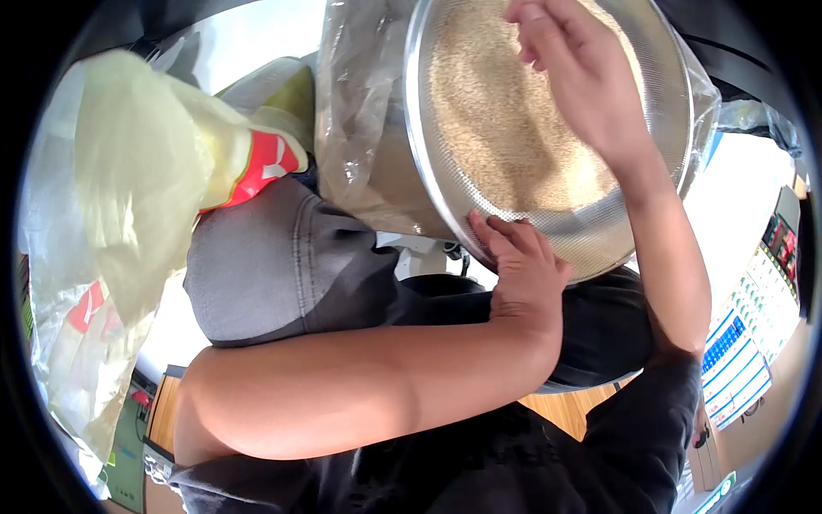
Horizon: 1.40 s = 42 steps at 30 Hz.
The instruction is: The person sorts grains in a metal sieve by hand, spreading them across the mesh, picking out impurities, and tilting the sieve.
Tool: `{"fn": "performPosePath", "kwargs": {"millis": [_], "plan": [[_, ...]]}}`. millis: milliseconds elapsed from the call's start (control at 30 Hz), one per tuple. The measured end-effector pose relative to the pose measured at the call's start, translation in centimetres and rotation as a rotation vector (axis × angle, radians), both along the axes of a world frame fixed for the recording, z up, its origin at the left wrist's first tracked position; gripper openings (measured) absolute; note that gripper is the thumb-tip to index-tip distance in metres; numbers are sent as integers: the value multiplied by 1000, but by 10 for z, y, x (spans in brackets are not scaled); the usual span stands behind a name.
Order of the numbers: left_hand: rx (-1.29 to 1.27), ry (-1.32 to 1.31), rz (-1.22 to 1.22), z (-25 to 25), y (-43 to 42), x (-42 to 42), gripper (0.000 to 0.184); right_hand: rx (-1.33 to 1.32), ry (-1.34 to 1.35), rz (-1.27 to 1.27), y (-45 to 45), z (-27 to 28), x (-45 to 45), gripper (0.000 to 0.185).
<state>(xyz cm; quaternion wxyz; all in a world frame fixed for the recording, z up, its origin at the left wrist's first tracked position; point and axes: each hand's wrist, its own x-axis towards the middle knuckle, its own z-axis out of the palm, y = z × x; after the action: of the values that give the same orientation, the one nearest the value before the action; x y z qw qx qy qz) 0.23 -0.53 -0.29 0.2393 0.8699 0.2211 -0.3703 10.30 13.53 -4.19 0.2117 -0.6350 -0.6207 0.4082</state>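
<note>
A round metal mesh sieve (417, 128) is tilted at the upper right, holding a layer of small tan grains (488, 120). My left hand (522, 270) grips its near rim, with some fingers over the inner mesh. Above the grains is my right hand (578, 81), its fingertips curled together in a pinch. Whatever lies between those fingertips, if anything, is too small to make out. The right hand's shadow falls across the grains.
A clear plastic bag (360, 111) lies beside and under the sieve. Left of my grey-clad knee (253, 265) stands a translucent yellowish bag (137, 154) with a red label. Printed sheets (745, 360) are at the far right, and wooden flooring (561, 411) shows below.
</note>
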Motion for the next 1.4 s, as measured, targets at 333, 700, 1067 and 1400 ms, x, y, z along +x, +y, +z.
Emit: {"fn": "performPosePath", "kwargs": {"millis": [333,700,1067,1400], "plan": [[-36,-47,17,-2,24,-5,48,-84,-332,-336,-35,12,165,37],[-451,-386,266,-23,61,-27,35,-216,247,-564,-88,-31,217,49],[-550,-456,449,-49,92,16,29,-97,883,-465,-34,-58,235,49],[-858,-702,1225,-111,130,26,29,-50,1108,-535,-43,-39,214,41]]}}
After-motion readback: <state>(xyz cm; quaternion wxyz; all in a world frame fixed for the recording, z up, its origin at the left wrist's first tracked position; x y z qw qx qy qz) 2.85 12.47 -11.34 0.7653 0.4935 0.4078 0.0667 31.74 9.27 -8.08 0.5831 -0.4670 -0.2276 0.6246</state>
